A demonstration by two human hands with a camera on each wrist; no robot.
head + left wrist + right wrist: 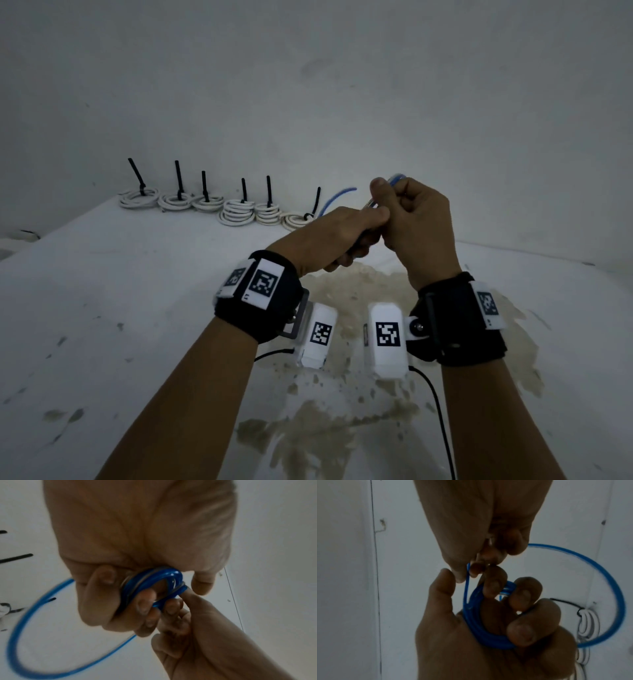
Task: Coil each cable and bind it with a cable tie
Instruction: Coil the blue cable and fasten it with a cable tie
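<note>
i am holding a blue cable (150, 584), coiled into small loops, above the white bench (137, 308). my left hand (329, 236) is gripping the coil with fingers curled through it, and my right hand (414, 222) is pinching a strand of the same cable just beside the coil. a loose length is arcing away from the coil. beyond the coil, six white coiled cables (239, 212) bound with black cable ties (269, 192) are lying in a row against the wall (308, 85).
</note>
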